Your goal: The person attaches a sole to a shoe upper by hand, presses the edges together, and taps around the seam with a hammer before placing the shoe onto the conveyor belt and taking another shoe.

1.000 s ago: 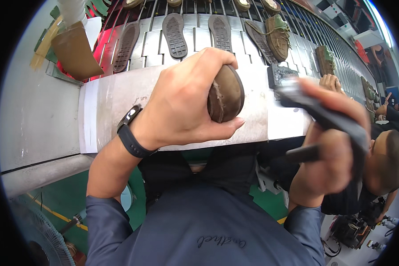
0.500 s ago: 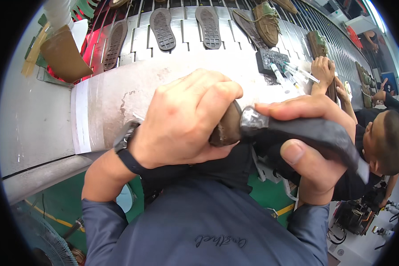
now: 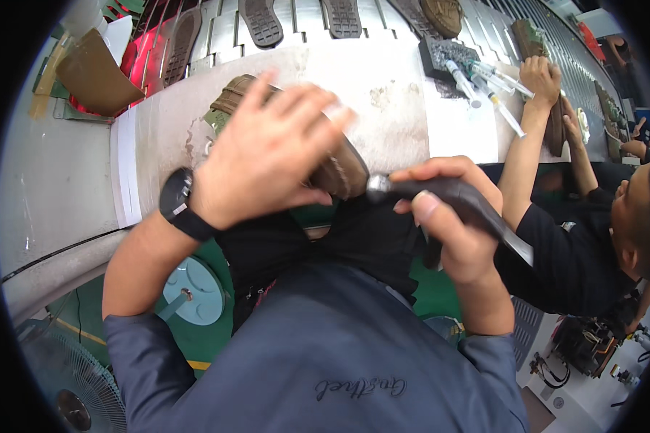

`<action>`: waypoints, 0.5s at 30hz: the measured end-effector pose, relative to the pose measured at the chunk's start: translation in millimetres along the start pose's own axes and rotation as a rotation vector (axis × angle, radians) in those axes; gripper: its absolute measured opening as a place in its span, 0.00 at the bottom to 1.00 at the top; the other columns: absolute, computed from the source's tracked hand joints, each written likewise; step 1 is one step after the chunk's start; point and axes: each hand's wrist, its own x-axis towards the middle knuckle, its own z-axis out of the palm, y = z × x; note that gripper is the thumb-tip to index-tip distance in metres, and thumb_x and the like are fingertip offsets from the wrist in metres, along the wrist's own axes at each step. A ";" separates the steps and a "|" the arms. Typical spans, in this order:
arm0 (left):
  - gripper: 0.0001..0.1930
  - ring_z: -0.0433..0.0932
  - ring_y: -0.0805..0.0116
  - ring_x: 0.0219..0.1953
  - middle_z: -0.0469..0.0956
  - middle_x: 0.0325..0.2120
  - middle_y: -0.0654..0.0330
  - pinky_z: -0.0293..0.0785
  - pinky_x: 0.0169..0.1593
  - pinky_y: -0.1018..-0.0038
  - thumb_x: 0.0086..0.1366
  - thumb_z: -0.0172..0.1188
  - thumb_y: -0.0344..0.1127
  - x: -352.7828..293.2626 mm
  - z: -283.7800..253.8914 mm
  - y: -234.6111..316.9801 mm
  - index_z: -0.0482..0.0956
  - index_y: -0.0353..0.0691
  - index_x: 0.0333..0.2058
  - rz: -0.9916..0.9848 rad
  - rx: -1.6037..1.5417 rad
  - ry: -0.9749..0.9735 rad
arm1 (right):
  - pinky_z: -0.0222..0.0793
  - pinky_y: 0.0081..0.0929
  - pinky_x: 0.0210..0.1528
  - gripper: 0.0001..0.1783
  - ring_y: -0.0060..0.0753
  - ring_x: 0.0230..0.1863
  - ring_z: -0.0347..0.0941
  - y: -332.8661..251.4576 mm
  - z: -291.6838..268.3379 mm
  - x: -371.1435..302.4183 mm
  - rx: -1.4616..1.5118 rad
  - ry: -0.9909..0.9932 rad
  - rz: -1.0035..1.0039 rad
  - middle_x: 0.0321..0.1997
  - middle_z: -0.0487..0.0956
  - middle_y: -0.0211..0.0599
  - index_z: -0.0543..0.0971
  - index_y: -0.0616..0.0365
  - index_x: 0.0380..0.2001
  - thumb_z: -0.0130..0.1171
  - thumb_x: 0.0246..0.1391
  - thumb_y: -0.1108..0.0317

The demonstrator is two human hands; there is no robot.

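My right hand (image 3: pixel 458 224) is wrapped round a hammer (image 3: pixel 448 193) with a dark handle, a rounded silver head and a flat metal far end. The hammer's head is close to the toe of a brown shoe (image 3: pixel 348 169), with no clear sign of whether they touch. Over the middle of the shoe hovers my left hand (image 3: pixel 267 151), a dark watch on its wrist. Its fingers are spread and somewhat blurred, and the hand hides much of the shoe. The shoe's far part, brown with green, shows beyond my fingers.
Several dark soles (image 3: pixel 258 22) lie on the metal conveyor (image 3: pixel 303 25) behind the pale worktable (image 3: pixel 390 94). A dark block (image 3: pixel 444 58) with several syringes (image 3: pixel 495 86) stands at the back right. A co-worker (image 3: pixel 592 238) handles a shoe at right. A fan (image 3: pixel 72 390) stands lower left.
My left hand has come off its grip on the shoe, and its fingers have spread. My right hand has moved left and slightly down with the hammer. More of the shoe shows.
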 end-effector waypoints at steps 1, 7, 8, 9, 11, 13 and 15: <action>0.47 0.75 0.52 0.61 0.77 0.54 0.55 0.60 0.71 0.40 0.39 0.84 0.49 -2.5 9.4 -12.1 0.74 0.43 0.59 -0.034 -0.030 -0.078 | 0.81 0.24 0.41 0.14 0.29 0.37 0.86 11.2 -1.4 -3.8 0.117 0.083 0.074 0.45 0.88 0.46 0.79 0.70 0.49 0.66 0.62 0.75; 0.45 0.77 0.51 0.57 0.78 0.49 0.54 0.59 0.73 0.44 0.41 0.84 0.53 -5.7 32.5 -21.0 0.74 0.40 0.56 -0.089 -0.033 -0.166 | 0.87 0.36 0.46 0.19 0.45 0.42 0.88 75.2 -17.9 -14.4 0.384 0.335 0.156 0.48 0.85 0.58 0.78 0.72 0.51 0.52 0.74 0.63; 0.45 0.77 0.51 0.57 0.78 0.49 0.54 0.59 0.73 0.44 0.41 0.84 0.53 -6.0 33.9 -21.5 0.74 0.40 0.56 -0.082 -0.039 -0.177 | 0.87 0.37 0.46 0.19 0.45 0.42 0.88 80.1 -21.5 -17.0 0.407 0.386 0.136 0.48 0.85 0.58 0.78 0.71 0.51 0.51 0.74 0.62; 0.45 0.76 0.50 0.58 0.78 0.50 0.54 0.59 0.73 0.44 0.41 0.84 0.53 -6.5 34.9 -21.4 0.74 0.39 0.56 -0.079 -0.030 -0.173 | 0.87 0.38 0.46 0.18 0.45 0.41 0.88 85.0 -24.4 -19.7 0.451 0.480 0.090 0.48 0.85 0.57 0.78 0.70 0.51 0.50 0.74 0.62; 0.45 0.76 0.50 0.58 0.78 0.50 0.53 0.58 0.73 0.44 0.41 0.84 0.54 -4.3 36.1 -20.9 0.74 0.39 0.55 -0.081 -0.025 -0.180 | 0.87 0.37 0.46 0.17 0.43 0.39 0.88 94.5 -20.2 -21.7 0.478 0.539 0.005 0.48 0.85 0.57 0.78 0.69 0.49 0.51 0.74 0.63; 0.45 0.76 0.52 0.58 0.77 0.50 0.55 0.59 0.72 0.44 0.41 0.84 0.55 -0.6 37.4 -20.7 0.75 0.40 0.55 -0.064 -0.023 -0.181 | 0.85 0.32 0.43 0.14 0.37 0.33 0.87 88.1 7.3 -22.4 0.389 0.355 0.170 0.44 0.86 0.55 0.79 0.68 0.47 0.55 0.72 0.66; 0.45 0.75 0.54 0.57 0.77 0.49 0.57 0.60 0.71 0.43 0.41 0.84 0.55 -1.6 36.6 -21.6 0.75 0.42 0.55 -0.070 -0.008 -0.182 | 0.82 0.26 0.37 0.12 0.31 0.29 0.84 89.3 -7.5 -22.3 0.261 0.239 0.148 0.43 0.87 0.51 0.80 0.71 0.46 0.60 0.68 0.69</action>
